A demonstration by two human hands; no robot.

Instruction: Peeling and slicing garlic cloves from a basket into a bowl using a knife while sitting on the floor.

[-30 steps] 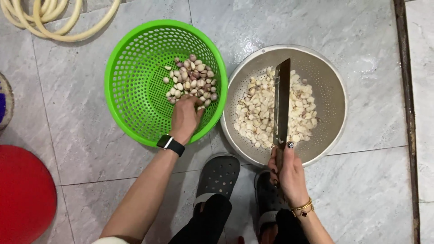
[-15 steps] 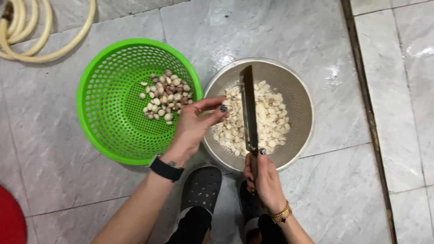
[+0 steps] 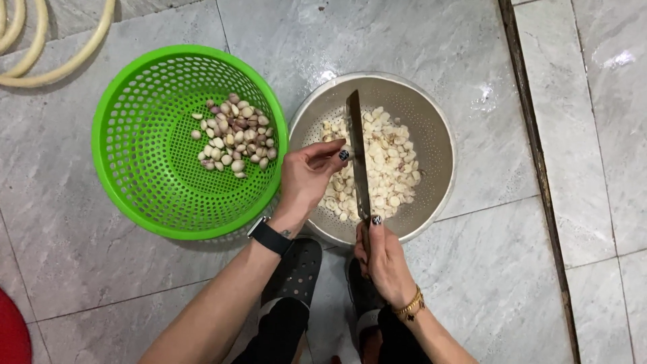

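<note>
Overhead view of two hands working above a grey tiled floor [image 3: 472, 283].

Right hand [image 3: 381, 259]: closing fully round the dark handle of a long knife [image 3: 358, 162], nearly hiding it; holding the blade edge-down and lengthwise, pointing away from the body, above the metal colander [image 3: 439, 145]. Wearing a gold bracelet [image 3: 410, 305] at the wrist.

Left hand [image 3: 306, 180]: reaching across the near left rim of the colander, with fingers curling in and thumb and fingertips pinching together right beside the blade. Apparently gripping something small and pale there; too little showing to tell what it is. Wearing a black wristwatch [image 3: 269, 236].

Metal colander: sitting on the floor just right of centre, holding a heap of pale peeled cloves [image 3: 387, 165] spreading across its bottom, both sides of the blade.

Green plastic basket [image 3: 128, 168]: standing just to the left of the colander, rims touching or nearly so; carrying a smaller cluster of unpeeled cloves [image 3: 232, 135], pinkish and tan, lying toward its upper right part, well apart from either hand.

Also showing: black perforated sandals [image 3: 300, 269] below the colander between the forearms; a pale coiled hose [image 3: 60, 54] in the upper left corner; a red rounded object [image 3: 12, 334] cutting into the lower left edge; a dark floor joint [image 3: 532, 148] running down the right side.
</note>
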